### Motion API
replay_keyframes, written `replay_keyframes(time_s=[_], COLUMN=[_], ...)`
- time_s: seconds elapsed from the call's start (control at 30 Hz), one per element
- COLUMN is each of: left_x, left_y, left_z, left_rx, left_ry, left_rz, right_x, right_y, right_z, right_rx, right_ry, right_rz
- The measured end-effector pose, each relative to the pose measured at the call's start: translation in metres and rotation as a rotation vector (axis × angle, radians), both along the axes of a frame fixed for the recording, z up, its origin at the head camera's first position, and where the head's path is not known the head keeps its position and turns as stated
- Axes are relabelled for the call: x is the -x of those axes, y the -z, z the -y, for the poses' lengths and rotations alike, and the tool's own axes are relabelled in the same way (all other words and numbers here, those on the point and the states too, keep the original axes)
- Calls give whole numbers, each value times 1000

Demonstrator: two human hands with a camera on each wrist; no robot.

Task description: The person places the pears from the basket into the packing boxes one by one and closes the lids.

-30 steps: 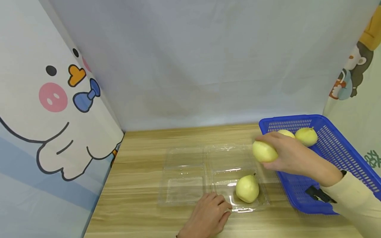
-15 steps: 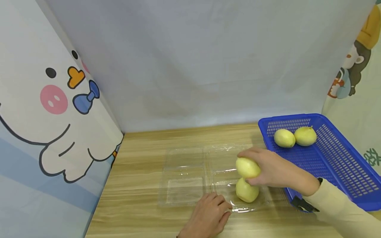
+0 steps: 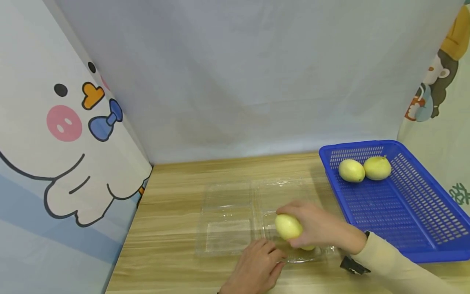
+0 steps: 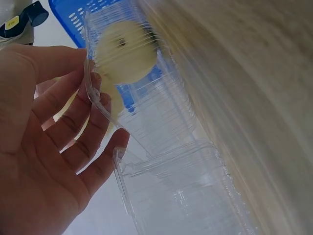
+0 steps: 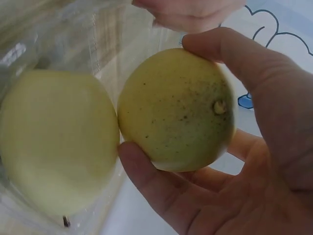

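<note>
My right hand grips a pale yellow pear over the near right compartment of a clear plastic clamshell container. In the right wrist view, thumb and fingers wrap the held pear's sides, its speckled stem end facing the camera. Right beside it sits another pear inside the container, mostly hidden by the right hand in the head view. My left hand is at the container's near edge. The left wrist view shows that hand's thumb and fingers pinching the plastic rim.
A blue perforated basket stands on the right of the wooden table, with two pears in its far left corner. A grey cloth hangs behind the table, and a printed cartoon curtain at the left.
My right hand has carried the pear left and down from the basket's edge to the container, alongside the pear there. The left hand has stayed at the near rim.
</note>
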State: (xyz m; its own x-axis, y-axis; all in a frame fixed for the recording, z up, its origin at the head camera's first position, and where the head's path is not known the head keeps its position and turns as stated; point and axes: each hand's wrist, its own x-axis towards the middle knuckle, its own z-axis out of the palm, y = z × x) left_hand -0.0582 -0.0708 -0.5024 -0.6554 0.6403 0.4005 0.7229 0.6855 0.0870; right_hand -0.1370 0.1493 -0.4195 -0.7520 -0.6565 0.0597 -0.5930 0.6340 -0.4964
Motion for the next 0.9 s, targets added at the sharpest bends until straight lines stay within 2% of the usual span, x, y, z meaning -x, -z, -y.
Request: replay_keyframes(time_s=[0.27, 0.63, 0.9], left_x=[-1, -1, -1], left_y=[-3, 0, 0], left_z=[2, 3, 4], left_rx=[-32, -66, -98], left_ry=[12, 15, 27], left_rz=[60, 15, 34], right_x=[-3, -5, -4], right_y=[12, 25, 37], right_z=[12, 25, 30], right_rx=[-46, -105, -128], right_ry=[18, 29, 5], right_rz=[33, -67, -43])
